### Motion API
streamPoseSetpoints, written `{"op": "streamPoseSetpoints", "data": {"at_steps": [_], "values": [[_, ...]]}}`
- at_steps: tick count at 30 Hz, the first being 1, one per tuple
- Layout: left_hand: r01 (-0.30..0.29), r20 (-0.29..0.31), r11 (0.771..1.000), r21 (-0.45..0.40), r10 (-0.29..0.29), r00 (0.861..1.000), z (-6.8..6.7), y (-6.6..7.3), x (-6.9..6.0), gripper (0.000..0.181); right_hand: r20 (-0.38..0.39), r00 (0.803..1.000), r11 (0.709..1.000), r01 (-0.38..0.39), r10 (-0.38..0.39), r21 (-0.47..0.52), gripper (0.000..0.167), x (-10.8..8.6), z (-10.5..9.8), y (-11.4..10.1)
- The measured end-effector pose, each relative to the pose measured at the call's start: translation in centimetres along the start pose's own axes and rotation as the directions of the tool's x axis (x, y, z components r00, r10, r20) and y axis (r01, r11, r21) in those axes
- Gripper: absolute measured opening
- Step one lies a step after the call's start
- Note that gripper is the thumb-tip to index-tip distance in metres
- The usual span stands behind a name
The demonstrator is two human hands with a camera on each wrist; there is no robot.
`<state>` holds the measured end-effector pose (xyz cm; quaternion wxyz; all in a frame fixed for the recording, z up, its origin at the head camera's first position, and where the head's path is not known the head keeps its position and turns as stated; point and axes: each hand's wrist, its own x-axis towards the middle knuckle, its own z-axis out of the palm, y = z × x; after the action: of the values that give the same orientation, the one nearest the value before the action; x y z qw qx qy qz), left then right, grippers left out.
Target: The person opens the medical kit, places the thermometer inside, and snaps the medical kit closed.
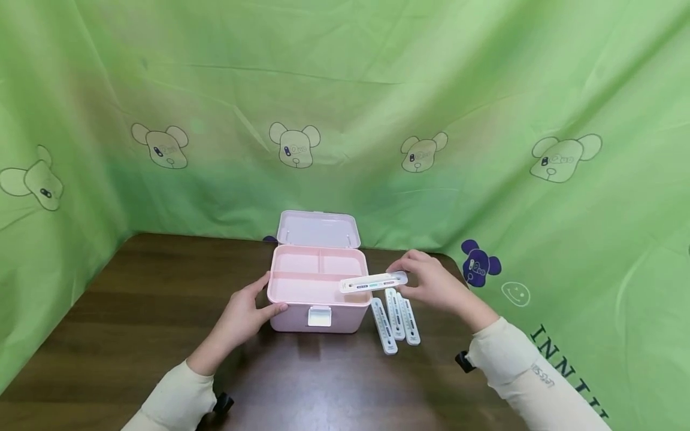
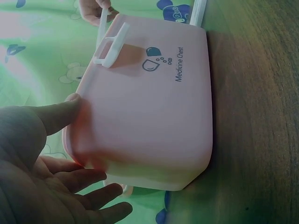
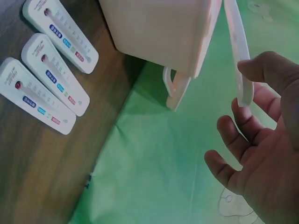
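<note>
A pink medicine chest (image 1: 293, 320) stands on the table with its lid (image 1: 318, 229) raised and a divided pink tray (image 1: 299, 287) at the top. My left hand (image 1: 239, 317) touches its front left corner, thumb on the front rim and fingers loosely extended along the side, as the left wrist view (image 2: 51, 154) shows. Over the tray's right edge, my right hand (image 1: 431, 284) pinches one end of a flat white thermometer (image 1: 372, 283) between thumb and fingers. Three more thermometers (image 1: 384, 326) lie right of the chest, showing dark bulbs and coloured labels in the right wrist view (image 3: 60, 35).
The brown wooden table (image 1: 334, 383) extends around the chest. A green curtain (image 1: 345, 179) printed with bear heads hangs close behind the table and along both sides. A white latch (image 1: 320, 316) hangs on the chest's front.
</note>
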<state>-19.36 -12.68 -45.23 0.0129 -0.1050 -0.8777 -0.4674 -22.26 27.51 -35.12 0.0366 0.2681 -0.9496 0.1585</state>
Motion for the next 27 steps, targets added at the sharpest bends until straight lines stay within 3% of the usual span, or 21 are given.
{"op": "streamPoseSetpoints", "data": {"at_steps": [9,18,27], "values": [[-0.002,-0.008,1.0,0.012,0.003,1.0,0.0,0.2,0.0,0.089,0.112,0.984,0.99,0.141,-0.136,-0.032,0.028,1.5,-0.3,-1.0],[-0.016,-0.022,1.0,0.019,0.016,1.0,-0.1,0.1,-0.2,0.088,0.253,0.937,0.959,0.27,-0.241,-0.087,0.035,3.2,-0.8,-1.4],[-0.01,-0.02,1.0,0.019,0.01,1.0,0.0,0.1,-0.1,0.089,0.327,0.908,0.957,0.289,-0.263,-0.032,0.039,4.3,-0.4,-1.9]]}}
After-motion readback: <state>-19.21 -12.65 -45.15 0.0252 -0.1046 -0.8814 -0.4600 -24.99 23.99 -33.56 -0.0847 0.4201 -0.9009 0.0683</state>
